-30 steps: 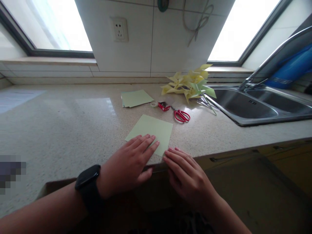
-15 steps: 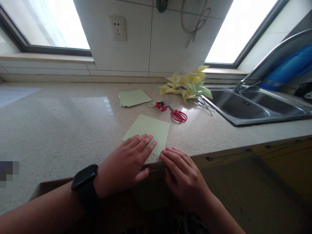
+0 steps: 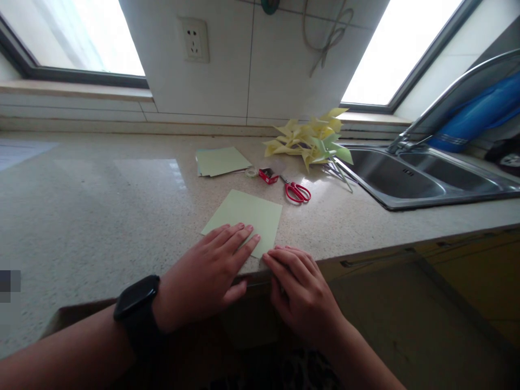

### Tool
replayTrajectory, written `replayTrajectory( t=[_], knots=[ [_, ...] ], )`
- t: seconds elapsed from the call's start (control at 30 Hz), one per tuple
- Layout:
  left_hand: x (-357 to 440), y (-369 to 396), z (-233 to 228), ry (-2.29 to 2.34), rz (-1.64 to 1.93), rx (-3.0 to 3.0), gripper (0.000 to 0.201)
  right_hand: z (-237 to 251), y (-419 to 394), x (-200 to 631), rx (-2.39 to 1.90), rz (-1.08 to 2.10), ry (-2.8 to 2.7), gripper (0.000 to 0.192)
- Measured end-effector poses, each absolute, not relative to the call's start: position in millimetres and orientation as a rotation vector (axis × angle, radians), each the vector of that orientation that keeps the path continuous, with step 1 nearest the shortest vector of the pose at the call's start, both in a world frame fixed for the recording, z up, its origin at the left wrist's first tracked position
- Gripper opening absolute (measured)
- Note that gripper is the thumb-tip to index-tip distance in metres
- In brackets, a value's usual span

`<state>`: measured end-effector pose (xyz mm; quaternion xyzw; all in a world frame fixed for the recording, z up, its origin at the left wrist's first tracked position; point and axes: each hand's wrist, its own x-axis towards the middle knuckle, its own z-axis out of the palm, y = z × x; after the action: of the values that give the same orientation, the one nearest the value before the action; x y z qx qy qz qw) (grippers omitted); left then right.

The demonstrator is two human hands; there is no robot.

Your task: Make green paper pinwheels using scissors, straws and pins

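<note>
The left hand (image 3: 217,271) is lying palm down on the pale green sheet (image 3: 254,211), hiding part of its near left edge; its fingers are stretching flat, the thumb hanging apart over the rim of the desk (image 3: 101,216). The sheet is resting near that front rim. The right hand (image 3: 304,292) is bending its fingers together at the sheet's near corner, covering its tip; whether they are pinching it, I cannot tell. Papers (image 3: 22,153) at far left are running out of view.
</note>
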<state>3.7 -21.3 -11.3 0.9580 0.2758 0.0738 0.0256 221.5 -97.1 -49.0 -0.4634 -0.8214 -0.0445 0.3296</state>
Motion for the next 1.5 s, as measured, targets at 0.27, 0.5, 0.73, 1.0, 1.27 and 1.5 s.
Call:
replayTrajectory(
  t=[0.27, 0.5, 0.73, 1.0, 1.27, 1.5],
  knots=[
    [4.0, -20.7, -11.9, 0.859, 0.232, 2.955, 0.069, -50.3, -95.0, 219.1, -1.298, -0.144, -2.156, 0.045],
    [3.0, -21.0, -11.9, 0.851, 0.268, 2.928, 0.071, -54.4, -99.1, 221.8, -1.244, -0.103, -2.096, 0.042],
    [3.2, -20.2, -13.2, 0.849, 0.274, 2.933, 0.070, -54.9, -99.6, 219.5, -1.270, -0.136, -2.083, 0.045],
    [2.8, -21.6, -15.5, 0.872, 0.297, 2.964, 0.070, -50.7, -100.9, 221.6, -1.204, -0.104, -2.093, 0.043],
    [0.1, -19.0, -11.8, 0.892, 0.302, 2.966, 0.078, -53.1, -99.5, 224.2, -1.149, -0.066, -2.075, 0.048],
    [0.3, -14.8, -10.1, 0.975, 0.189, 2.902, 0.079, -57.5, -98.6, 226.9, -1.111, -0.077, -2.048, 0.049]
  ],
)
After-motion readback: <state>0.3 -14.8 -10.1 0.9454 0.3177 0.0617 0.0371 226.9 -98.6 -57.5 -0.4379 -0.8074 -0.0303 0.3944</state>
